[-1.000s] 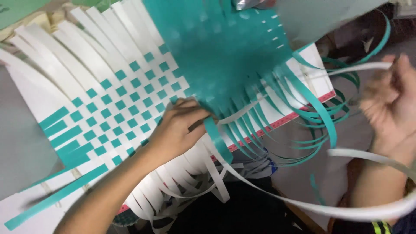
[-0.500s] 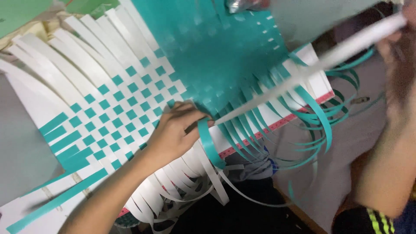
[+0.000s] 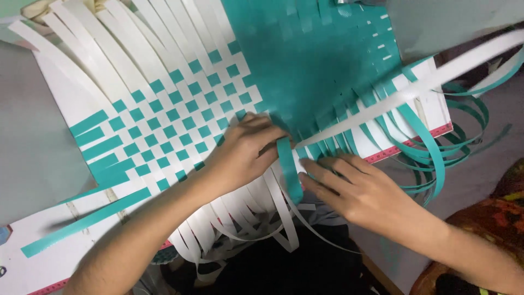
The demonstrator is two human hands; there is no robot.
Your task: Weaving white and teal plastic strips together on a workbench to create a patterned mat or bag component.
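A woven mat of white and teal flat strips (image 3: 180,109) lies on a white board (image 3: 60,104). My left hand (image 3: 240,155) rests on the weave's near edge, its bent fingers pinching the top of a loose teal strip (image 3: 289,175) that curls down beside it. My right hand (image 3: 355,191) lies flat next to it, fingers spread on the loose teal ends, holding nothing. A long white strip (image 3: 415,87) runs from just past my left fingertips diagonally up to the right edge, lying over the teal strips.
Loose white strip ends (image 3: 245,218) hang off the board's near edge over a dark cloth. Curled teal strip ends (image 3: 453,142) fan out on the right above a grey floor. A patterned cushion (image 3: 491,218) sits at the lower right.
My right hand let go of the long white strip it was pulling up to the right and came down flat onto the mat beside my left hand. The left hand stayed put.
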